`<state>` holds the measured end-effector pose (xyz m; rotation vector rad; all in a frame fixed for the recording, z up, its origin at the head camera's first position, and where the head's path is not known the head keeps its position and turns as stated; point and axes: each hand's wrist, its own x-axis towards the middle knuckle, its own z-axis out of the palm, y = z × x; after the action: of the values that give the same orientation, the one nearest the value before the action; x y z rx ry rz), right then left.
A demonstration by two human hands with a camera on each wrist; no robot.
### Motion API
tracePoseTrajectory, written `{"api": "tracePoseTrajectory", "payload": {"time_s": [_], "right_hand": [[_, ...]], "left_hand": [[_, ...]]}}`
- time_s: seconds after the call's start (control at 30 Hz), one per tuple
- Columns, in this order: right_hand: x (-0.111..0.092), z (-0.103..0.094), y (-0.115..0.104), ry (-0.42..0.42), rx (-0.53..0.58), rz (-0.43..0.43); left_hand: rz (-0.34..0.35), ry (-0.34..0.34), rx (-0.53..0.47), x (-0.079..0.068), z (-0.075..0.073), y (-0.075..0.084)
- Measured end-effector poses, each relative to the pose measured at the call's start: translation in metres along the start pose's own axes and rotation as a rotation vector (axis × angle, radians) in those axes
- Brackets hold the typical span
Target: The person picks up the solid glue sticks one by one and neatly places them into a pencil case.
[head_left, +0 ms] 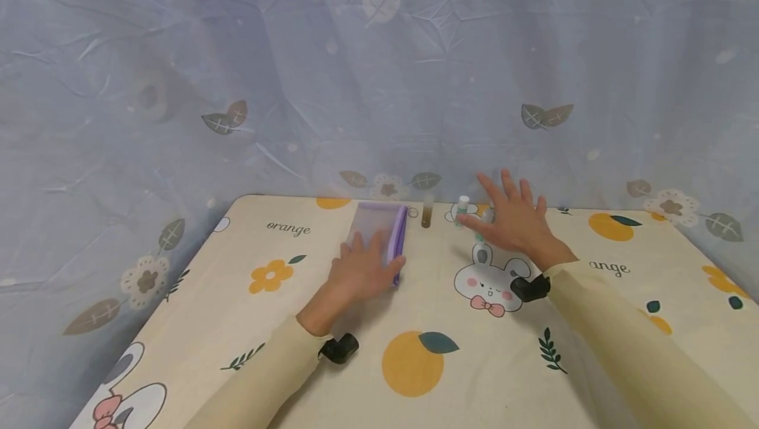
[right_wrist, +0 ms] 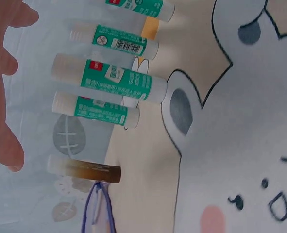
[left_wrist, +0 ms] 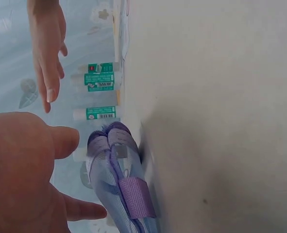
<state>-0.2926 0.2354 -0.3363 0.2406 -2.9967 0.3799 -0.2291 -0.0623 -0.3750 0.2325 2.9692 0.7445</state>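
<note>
A purple mesh zip pouch (head_left: 375, 217) lies on the table, its zipper and purple tab (left_wrist: 137, 196) facing the left wrist camera. My left hand (head_left: 362, 274) is over the pouch's near part with fingers spread; whether it presses on it I cannot tell. Several white glue sticks with green labels (right_wrist: 116, 79) stand upright near the back edge. Above and beside them my right hand (head_left: 512, 221) is spread, holding nothing; in the head view it hides most of them. Between pouch and glue sticks stands a brown tube with a pale top (right_wrist: 92, 170).
A cream tablecloth (head_left: 332, 376) printed with oranges, flowers and rabbits covers the table. Right behind the table's back edge hangs a blue-grey curtain (head_left: 379, 86) with leaf prints. A small ring (head_left: 413, 212) shows at the pouch's far right corner.
</note>
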Motion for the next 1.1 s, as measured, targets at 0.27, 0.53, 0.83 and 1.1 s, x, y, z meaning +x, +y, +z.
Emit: {"api": "tracePoseTrajectory", "payload": {"time_s": [0.27,0.53,0.83,1.1], "right_hand": [[-0.002,-0.003,-0.006,0.012,0.041,0.011],[-0.004,-0.001,-0.008,0.048,0.061,-0.002],[-0.002,-0.002,-0.011,0.091,0.084,-0.018],[-0.006,-0.003,-0.011,0.191,0.308,0.054]], "left_hand": [[0.009,0.015,0.021,-0.006,-0.001,0.004],[-0.029,0.007,0.053,-0.008,0.000,0.005],[-0.050,-0.012,0.077,-0.013,-0.001,0.008],[-0.060,-0.001,0.122,-0.014,-0.003,0.011]]}}
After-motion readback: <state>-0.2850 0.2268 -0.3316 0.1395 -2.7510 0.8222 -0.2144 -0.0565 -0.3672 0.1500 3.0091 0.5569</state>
